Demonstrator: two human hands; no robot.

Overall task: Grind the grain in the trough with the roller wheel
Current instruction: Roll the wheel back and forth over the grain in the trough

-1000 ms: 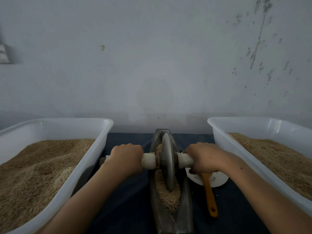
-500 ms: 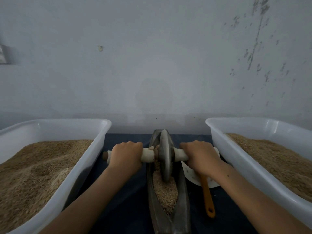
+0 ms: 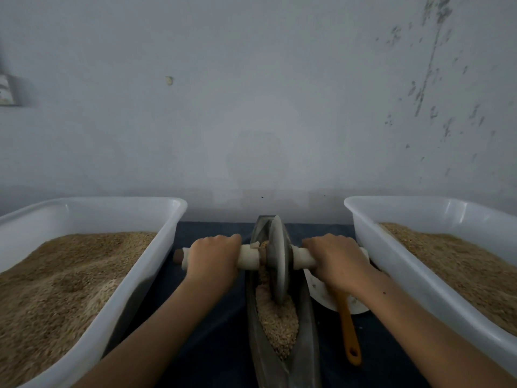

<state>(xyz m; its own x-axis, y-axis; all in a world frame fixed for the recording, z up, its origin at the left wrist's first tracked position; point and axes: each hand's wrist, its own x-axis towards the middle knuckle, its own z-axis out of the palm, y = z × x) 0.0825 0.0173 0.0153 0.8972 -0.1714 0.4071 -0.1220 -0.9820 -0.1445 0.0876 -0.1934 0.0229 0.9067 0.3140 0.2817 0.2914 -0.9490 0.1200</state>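
A narrow grey metal trough (image 3: 305,340) runs away from me down the middle of the dark table. Tan grain (image 3: 278,323) fills its near half. A grey metal roller wheel (image 3: 278,261) stands upright in the trough near its far end, on a white-wrapped axle handle (image 3: 247,257). My left hand (image 3: 214,260) grips the left side of the handle, fingers curled over it. My right hand (image 3: 337,261) grips the right side the same way. The far part of the trough is hidden behind the wheel.
A large white tub (image 3: 156,261) of grain stands on the left, another white tub (image 3: 391,264) of grain on the right. A white dish (image 3: 321,295) and an orange-handled tool (image 3: 349,337) lie right of the trough. A pale wall rises just behind.
Both hands have pushed the roller wheel away from me along the trough, from its middle toward the far end. More grain lies uncovered in the near half.
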